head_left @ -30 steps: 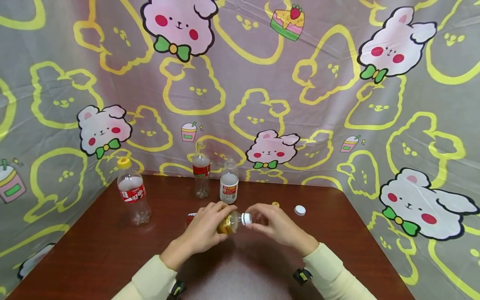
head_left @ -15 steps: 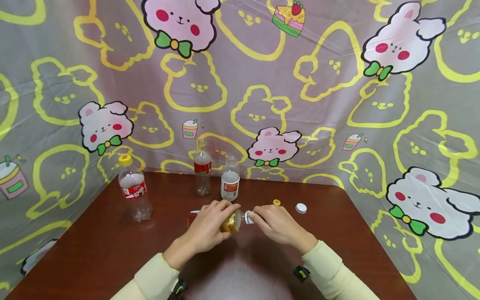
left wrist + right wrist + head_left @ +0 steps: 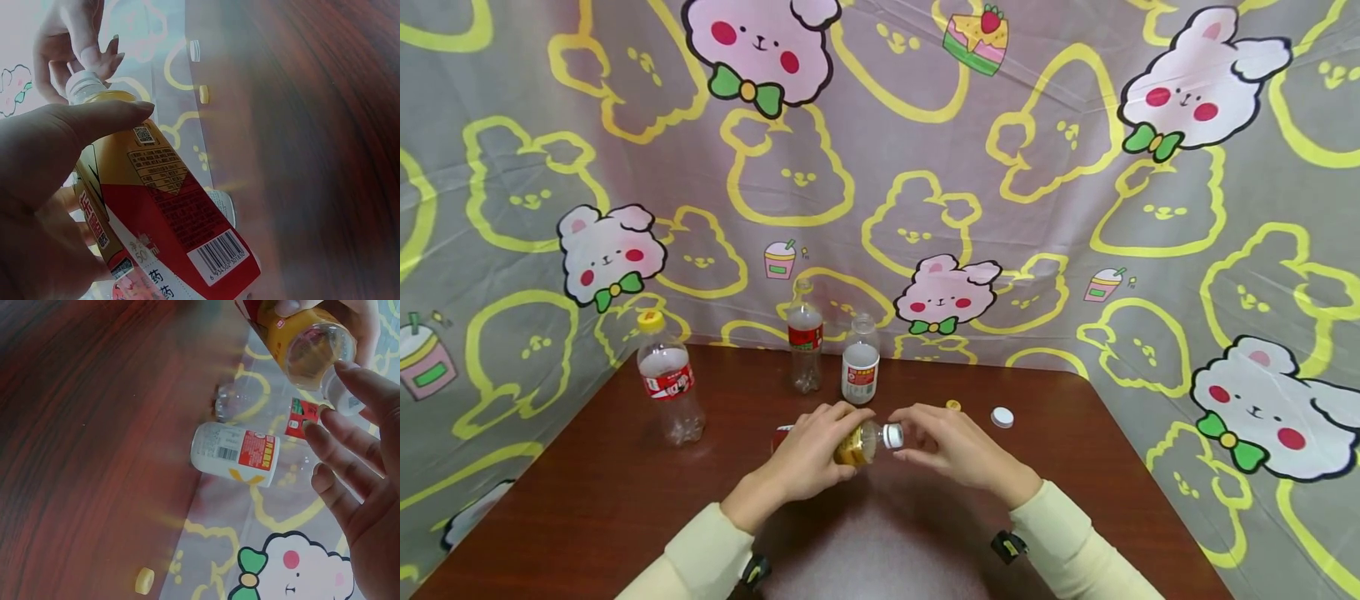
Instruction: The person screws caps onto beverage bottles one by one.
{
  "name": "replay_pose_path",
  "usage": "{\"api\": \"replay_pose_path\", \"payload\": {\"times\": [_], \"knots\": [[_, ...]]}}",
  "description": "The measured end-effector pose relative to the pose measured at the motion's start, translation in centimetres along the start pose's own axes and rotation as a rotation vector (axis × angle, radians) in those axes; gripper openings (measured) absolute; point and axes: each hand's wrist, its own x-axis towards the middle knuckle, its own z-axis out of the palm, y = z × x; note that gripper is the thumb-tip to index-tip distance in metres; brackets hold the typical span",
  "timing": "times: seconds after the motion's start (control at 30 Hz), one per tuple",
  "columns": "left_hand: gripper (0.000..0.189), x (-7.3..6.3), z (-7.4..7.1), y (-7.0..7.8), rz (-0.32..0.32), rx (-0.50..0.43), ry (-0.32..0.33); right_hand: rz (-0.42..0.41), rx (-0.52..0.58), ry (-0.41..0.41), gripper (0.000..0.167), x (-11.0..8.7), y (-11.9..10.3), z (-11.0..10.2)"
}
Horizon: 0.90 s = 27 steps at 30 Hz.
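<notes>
My left hand (image 3: pixel 812 450) grips a drink bottle (image 3: pixel 181 212) with a gold, red and white label, fingers wrapped round its body. The bottle lies tilted sideways, its neck pointing right. A white cap (image 3: pixel 892 436) sits on its mouth. Just right of the cap is my right hand (image 3: pixel 951 450), with thumb and fingers spread apart and loosely bent. In the right wrist view its thumb (image 3: pixel 365 387) overlaps the cap's edge, while the other fingers stand off below it. My left palm and fingers hide much of the bottle's body in the head view.
An empty bottle with a yellow cap (image 3: pixel 651 321) stands at left on the brown table (image 3: pixel 587 500). Farther back stand a red-labelled clear bottle (image 3: pixel 806 367) and a white-labelled bottle (image 3: pixel 859 375), both uncapped. A yellow cap (image 3: pixel 953 406) and a white lid (image 3: pixel 1002 417) lie at right.
Half a second ago my right fingers were pinching the white cap; now they have spread off it. The bottle has shifted slightly left, with my left hand gripping it throughout.
</notes>
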Motion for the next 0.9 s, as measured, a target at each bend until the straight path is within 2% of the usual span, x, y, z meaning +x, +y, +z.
{"api": "replay_pose_path", "payload": {"times": [0.13,0.3,0.47,0.53,0.77,0.9], "knots": [[0.073,0.0,0.0,0.0,0.014,-0.006,0.006,0.009,0.046,0.013,0.039,0.1,0.2,0.3],[0.073,0.0,0.0,0.4,0.026,0.019,0.015,0.030,0.101,0.018,0.021,0.1,0.3,0.5],[0.074,0.2,-0.2,1.2,0.043,0.109,0.032,0.054,0.003,-0.008,0.019,0.1,0.1,0.4],[0.074,0.2,-0.2,1.4,0.048,0.111,0.042,0.068,-0.043,-0.012,0.021,-0.1,0.0,0.4],[0.074,0.3,0.0,1.6,0.035,0.087,0.042,0.093,-0.112,0.024,0.027,-0.3,0.0,0.3],[0.075,0.6,-0.3,1.2,0.018,0.016,0.014,0.040,-0.156,0.078,0.026,-0.4,-0.1,-0.3]]}}
